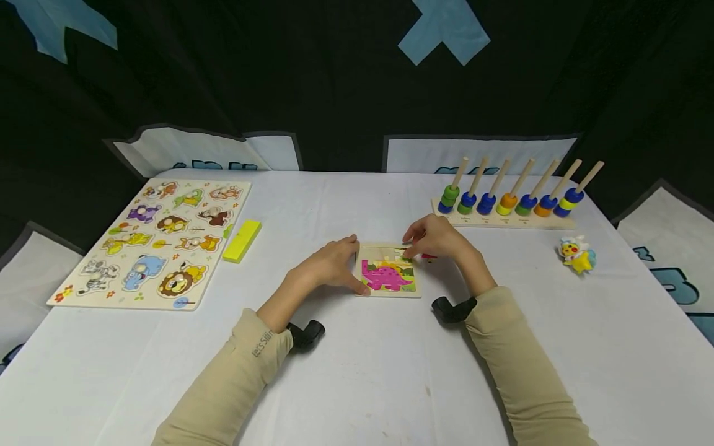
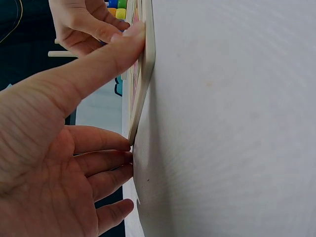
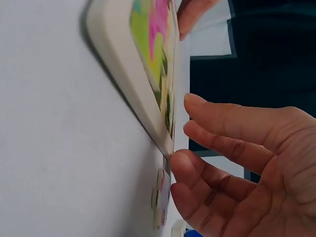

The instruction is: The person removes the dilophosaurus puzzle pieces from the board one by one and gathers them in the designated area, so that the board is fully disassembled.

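A small wooden jigsaw board (image 1: 388,293) with a pink dinosaur picture (image 1: 385,276) lies in front of me; part of its top right is hidden by my right hand. My left hand (image 1: 333,263) touches its left side, thumb on the rim near the front corner and fingertips along the edge, as the left wrist view shows. Over the far right corner is my right hand (image 1: 437,237), fingers loosely bent, a gap between thumb and forefinger in the right wrist view and no piece visible there. Loose jigsaw pieces (image 3: 160,197) lie beside the board, under this hand.
To the left lie a large animal peg puzzle (image 1: 150,248) and a yellow block (image 1: 242,241). At the back right stands a wooden peg rack (image 1: 502,218) with coloured rings. A small yellow figure toy (image 1: 577,255) sits right of it, nearer me. White cloth covers the table (image 1: 357,384).
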Motion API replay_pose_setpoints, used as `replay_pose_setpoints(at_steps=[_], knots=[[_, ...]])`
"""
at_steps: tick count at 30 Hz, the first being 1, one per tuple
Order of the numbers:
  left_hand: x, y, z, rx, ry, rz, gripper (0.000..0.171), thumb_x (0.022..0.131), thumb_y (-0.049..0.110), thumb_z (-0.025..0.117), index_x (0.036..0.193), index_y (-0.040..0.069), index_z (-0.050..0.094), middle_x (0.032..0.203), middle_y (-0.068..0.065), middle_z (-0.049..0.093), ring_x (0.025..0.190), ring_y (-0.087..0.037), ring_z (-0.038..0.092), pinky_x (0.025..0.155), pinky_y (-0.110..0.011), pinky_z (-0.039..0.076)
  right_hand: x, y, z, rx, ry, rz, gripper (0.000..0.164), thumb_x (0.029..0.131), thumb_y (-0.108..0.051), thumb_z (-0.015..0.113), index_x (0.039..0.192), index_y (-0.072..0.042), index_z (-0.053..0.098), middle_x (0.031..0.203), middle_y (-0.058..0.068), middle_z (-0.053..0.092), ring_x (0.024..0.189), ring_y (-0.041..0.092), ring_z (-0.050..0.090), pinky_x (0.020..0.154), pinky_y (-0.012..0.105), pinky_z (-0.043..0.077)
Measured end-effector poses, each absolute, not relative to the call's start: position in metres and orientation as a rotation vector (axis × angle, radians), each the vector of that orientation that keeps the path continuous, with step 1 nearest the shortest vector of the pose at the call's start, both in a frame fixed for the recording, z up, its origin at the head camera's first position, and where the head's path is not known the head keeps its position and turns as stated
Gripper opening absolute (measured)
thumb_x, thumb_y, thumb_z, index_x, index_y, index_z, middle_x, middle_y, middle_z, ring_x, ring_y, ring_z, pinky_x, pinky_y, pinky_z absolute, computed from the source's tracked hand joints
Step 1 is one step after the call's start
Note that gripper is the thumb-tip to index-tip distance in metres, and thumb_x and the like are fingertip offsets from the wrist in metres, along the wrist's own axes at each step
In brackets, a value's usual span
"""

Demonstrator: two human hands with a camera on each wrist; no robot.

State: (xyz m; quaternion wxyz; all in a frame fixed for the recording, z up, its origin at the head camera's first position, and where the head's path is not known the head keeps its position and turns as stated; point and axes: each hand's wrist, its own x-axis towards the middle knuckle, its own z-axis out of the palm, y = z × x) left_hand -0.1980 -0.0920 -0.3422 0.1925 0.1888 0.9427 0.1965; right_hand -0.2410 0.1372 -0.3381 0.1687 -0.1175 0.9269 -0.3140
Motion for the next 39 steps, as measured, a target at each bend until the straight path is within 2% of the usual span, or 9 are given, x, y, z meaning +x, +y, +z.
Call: replay_pose_setpoints(at_steps=[7, 17, 22, 28, 32, 39], knots=[[-0.198, -0.092, -0.342, 0.539, 2.645, 0.543, 0.090, 0.070, 0.040, 0.084, 0.140, -0.001, 0.045, 0.158, -0.017, 0.024, 0.144, -0.038, 0.028, 0.117, -0.049, 0.026, -0.238, 0.129, -0.341, -0.323, 2.630, -0.827, 0.023, 0.074, -0.010, 0.079, 0.096, -0.006, 0.073, 0.086, 0.007, 0.055, 0.076, 0.018, 0.049, 0.055, 0.022, 0.043], [-0.198, -0.092, -0.341, 0.530, 2.639, 0.536, 0.090, 0.072, 0.039, 0.083, 0.142, -0.001, 0.043, 0.158, -0.018, 0.023, 0.144, -0.039, 0.027, 0.117, -0.051, 0.026, -0.233, 0.127, -0.344, -0.458, 2.650, -0.803, 0.028, 0.078, -0.007, 0.074, 0.105, -0.006, 0.074, 0.106, 0.014, 0.061, 0.096, 0.024, 0.053, 0.077, 0.030, 0.049], [-0.197, -0.092, -0.340, 0.532, 2.636, 0.542, 0.088, 0.072, 0.040, 0.083, 0.141, 0.000, 0.045, 0.158, -0.018, 0.023, 0.143, -0.039, 0.028, 0.116, -0.051, 0.027, -0.232, 0.125, -0.342, -0.467, 2.683, -0.732, 0.028, 0.078, -0.008, 0.075, 0.106, -0.006, 0.074, 0.105, 0.012, 0.062, 0.095, 0.023, 0.051, 0.076, 0.030, 0.048], [-0.198, -0.091, -0.339, 0.536, 2.640, 0.539, 0.087, 0.072, 0.040, 0.083, 0.140, 0.000, 0.046, 0.158, -0.018, 0.024, 0.143, -0.039, 0.029, 0.116, -0.051, 0.027, -0.229, 0.122, -0.338, -0.524, 2.713, -0.635, 0.029, 0.079, -0.007, 0.073, 0.107, -0.003, 0.074, 0.090, 0.010, 0.063, 0.084, 0.020, 0.049, 0.067, 0.026, 0.043], [-0.198, -0.091, -0.339, 0.534, 2.642, 0.540, 0.085, 0.072, 0.040, 0.083, 0.138, 0.000, 0.047, 0.158, -0.018, 0.024, 0.143, -0.039, 0.029, 0.117, -0.051, 0.027, -0.227, 0.121, -0.337, -0.555, 2.712, -0.637, 0.028, 0.080, -0.006, 0.072, 0.107, -0.002, 0.073, 0.091, 0.011, 0.059, 0.084, 0.021, 0.049, 0.070, 0.028, 0.044], [-0.198, -0.092, -0.341, 0.529, 2.641, 0.548, 0.081, 0.071, 0.040, 0.083, 0.134, 0.001, 0.050, 0.158, -0.017, 0.024, 0.143, -0.038, 0.028, 0.117, -0.050, 0.026, -0.227, 0.123, -0.339, -0.628, 2.709, -0.635, 0.010, 0.078, -0.004, 0.072, 0.087, -0.006, 0.069, 0.083, 0.007, 0.055, 0.081, 0.019, 0.048, 0.070, 0.029, 0.041]])
